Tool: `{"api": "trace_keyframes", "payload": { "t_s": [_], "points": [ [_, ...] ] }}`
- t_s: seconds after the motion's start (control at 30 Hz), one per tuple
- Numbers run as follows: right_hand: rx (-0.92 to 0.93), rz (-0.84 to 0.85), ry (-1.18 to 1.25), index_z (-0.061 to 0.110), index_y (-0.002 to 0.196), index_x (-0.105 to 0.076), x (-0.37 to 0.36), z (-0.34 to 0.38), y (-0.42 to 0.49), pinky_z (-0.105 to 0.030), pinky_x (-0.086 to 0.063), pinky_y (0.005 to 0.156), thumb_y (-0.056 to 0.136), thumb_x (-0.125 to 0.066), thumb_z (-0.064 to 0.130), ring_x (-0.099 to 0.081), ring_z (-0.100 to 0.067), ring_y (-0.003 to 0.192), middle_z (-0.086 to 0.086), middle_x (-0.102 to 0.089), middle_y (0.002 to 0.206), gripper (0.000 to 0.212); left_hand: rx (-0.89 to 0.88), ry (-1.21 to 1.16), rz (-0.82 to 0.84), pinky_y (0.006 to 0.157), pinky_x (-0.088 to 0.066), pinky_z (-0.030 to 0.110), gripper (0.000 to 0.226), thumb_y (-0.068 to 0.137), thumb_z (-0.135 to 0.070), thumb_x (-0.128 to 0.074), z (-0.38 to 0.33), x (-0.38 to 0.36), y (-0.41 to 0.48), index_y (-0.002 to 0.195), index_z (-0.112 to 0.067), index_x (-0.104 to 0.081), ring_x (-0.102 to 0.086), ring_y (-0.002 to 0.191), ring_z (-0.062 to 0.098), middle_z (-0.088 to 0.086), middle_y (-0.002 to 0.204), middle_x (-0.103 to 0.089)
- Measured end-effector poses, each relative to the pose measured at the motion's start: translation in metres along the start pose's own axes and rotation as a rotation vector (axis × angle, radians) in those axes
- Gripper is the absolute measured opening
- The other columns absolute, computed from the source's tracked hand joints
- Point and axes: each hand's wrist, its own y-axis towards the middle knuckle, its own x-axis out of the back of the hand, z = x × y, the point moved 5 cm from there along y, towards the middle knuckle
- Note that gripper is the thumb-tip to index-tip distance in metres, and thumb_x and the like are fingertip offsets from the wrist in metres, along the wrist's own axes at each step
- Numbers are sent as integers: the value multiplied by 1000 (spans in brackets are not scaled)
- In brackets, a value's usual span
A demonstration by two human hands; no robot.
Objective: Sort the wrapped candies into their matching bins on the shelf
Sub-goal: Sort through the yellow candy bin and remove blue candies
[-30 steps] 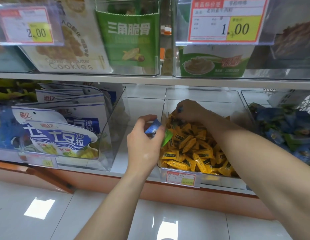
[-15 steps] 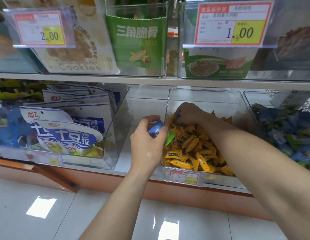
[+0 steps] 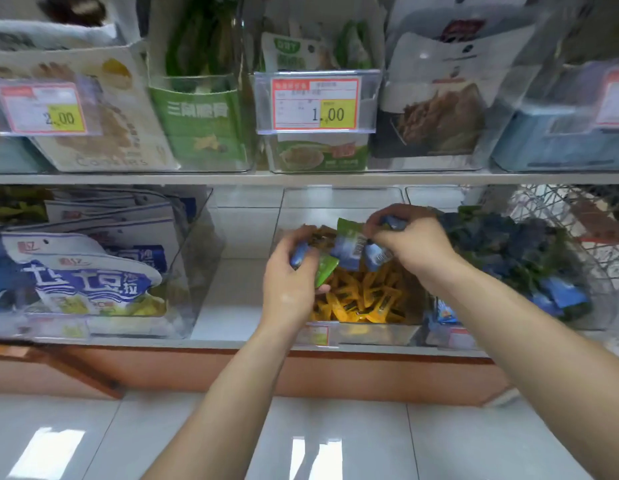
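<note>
The shelf (image 3: 301, 178) has two tiers. The lower one carries open-top clear bins side by side, so stock drops in from above & shows from the front. The left bin (image 3: 193, 271) stands blue-and-white pouches (image 3: 86, 271) upright, faces out. The middle bin (image 3: 342, 199) holds a heap of yellow candies (image 3: 363, 296). The right bin (image 3: 432, 199), just beside it, holds the blue and green candies (image 3: 508, 251). Both hands are over the middle bin, prob. because wrong-colour pieces sit mixed into the yellow lot & need picking out.

The right hand (image 3: 412, 244) has its fingers curled, pinching a bunch of blue/green strays (image 3: 351, 247) held clear above the yellow heap. I'd judge they belong in the right bin. The left hand (image 3: 287, 282) has its fingers closed round a blue candy (image 3: 298, 254) and a green candy (image 3: 326, 268) at the bin's left side, serving as a holding spot while the other hand picks.

Writing: the pouches carry big blue chars that look like 土豆沙拉, though blur softens them. The green pack (image 3: 200, 126) up top reads 三角脆骨; the cream box (image 3: 110, 133) next to it says "Cookies". The left price tag (image 3: 41, 107) reads 2.00, the centre tag (image 3: 315, 103) 1.00. A barcode shows on one stray wrapper. A small label (image 3: 315, 334) sits on the middle bin's front.
</note>
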Motion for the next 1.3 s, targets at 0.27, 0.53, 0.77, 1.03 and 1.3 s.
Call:
{"api": "trace_keyframes", "payload": {
  "t_s": [0.27, 0.53, 0.77, 1.03, 1.3],
  "points": [
    [-172, -139, 201, 19, 76, -72, 85, -38, -67, -18, -51, 60, 85, -77, 14, -66, -5, 70, 9, -73, 76, 11, -141, 194, 256, 85, -48, 22, 15, 87, -19, -74, -4, -101, -33, 99, -27, -68, -61, 93, 1, -19, 93, -69],
    [18, -481, -175, 23, 77, -66, 179, -55, -15, -27, -47, 70, 83, -72, 12, -67, -19, 82, 5, -70, 79, 14, -212, 371, 306, 84, -45, 22, 20, 87, -26, -74, -7, -227, 9, 101, -26, -60, -62, 99, 16, -6, 101, -64],
    [-105, -154, -656, 23, 134, -59, 187, -87, 24, -28, -43, 81, 93, -54, 60, -63, -28, 114, -7, -66, 130, 55, -341, 921, 627, 111, -37, 41, 59, 94, -38, -59, -3, -256, 36, 148, -22, -42, -43, 135, 29, 7, 149, -47],
    [214, -92, -826, 25, 110, -69, 133, -24, 3, -36, -50, 88, 87, -56, 48, -57, -30, 108, -4, -66, 114, 36, -314, 822, 329, 85, -40, 20, 45, 86, -42, -58, 16, -116, 47, 129, -30, -58, -57, 117, 19, -1, 132, -61],
    [105, 430, -584, 20, 127, -62, -49, -30, 69, -24, -38, 88, 98, -56, 29, -58, -18, 113, 1, -63, 125, 31, 63, 1155, 332, 91, -40, 36, 55, 98, -58, -34, 85, -36, 80, 146, -33, -40, -51, 127, 30, 3, 146, -51]
  ]
}}
